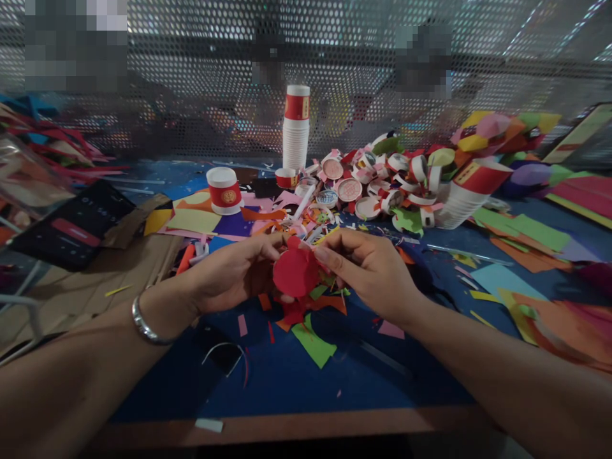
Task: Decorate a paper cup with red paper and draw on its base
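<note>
Not much readable text here tbh: the dark phone (69, 226) on the left shows some white digits that look like they start with "01", the rest is too blurry for me, plus a plain reddish bar. The lone paper cup (222, 191) has a round gold emblem on its red band, and the tall cup stack (296, 140) has a yellow label too small to make out. Over in the pile of cut cup bottoms (368, 178) a few carry round prints, reddish on some, blue on one, no legible words. Grip-wise, the left hand (239, 268) has the red paper disc (295, 273) by its left side, fingers curled in close, and the right hand (368, 271) has thumb and index pinched nearly together on its upper right edge, so the disc sits between both hands above the blue table (296, 389). It's flat, matte and roundish with a slightly uneven rim. Under it there's a mess of scraps, including a bright green paper piece (315, 341) with angular ends. The leaning cup stack (471, 191) on the right is tilted over beside the pile, smooth white ridges below a red top, and behind everything is a perforated metal screen (191, 64) full of little round holes
</note>
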A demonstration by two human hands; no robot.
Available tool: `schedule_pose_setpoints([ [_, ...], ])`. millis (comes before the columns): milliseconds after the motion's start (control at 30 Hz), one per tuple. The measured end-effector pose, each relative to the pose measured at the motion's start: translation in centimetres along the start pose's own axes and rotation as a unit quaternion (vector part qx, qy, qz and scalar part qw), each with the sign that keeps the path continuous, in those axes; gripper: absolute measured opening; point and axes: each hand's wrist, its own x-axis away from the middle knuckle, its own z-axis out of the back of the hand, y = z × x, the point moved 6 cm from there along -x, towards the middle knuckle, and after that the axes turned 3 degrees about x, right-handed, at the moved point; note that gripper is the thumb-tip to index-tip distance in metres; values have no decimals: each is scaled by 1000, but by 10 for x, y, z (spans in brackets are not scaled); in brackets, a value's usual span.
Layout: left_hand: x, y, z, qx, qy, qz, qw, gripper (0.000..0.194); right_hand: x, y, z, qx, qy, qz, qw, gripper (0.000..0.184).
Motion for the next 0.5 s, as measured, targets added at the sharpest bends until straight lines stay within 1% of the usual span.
schedule_pose_setpoints([
  [100, -1, 0, 0, 11, -28, -6, 1000, 27, 1, 0, 1, 6, 1, -5, 1000, 31],
  [167, -1, 1, 1, 26, -37, -12, 999, 24, 1, 0, 3, 7, 9, -3, 1000, 32],
  [267, 0, 2, 4, 37, -22, -7, 999, 18, 1, 1, 5, 4, 24, 2, 1000, 35],
  [367, 1, 2, 5, 46, -11, -1, 999, 10, 0, 1, 6, 2, 25, 5, 1000, 35],
  [433, 1, 2, 5, 44, -9, -1, 999, 9, -1, 0, 5, 0, 21, 7, 1000, 36],
  [500, 1, 1, 4, 32, -8, -1, 999, 13, -1, 0, 4, -4, 16, 4, 1000, 34],
])
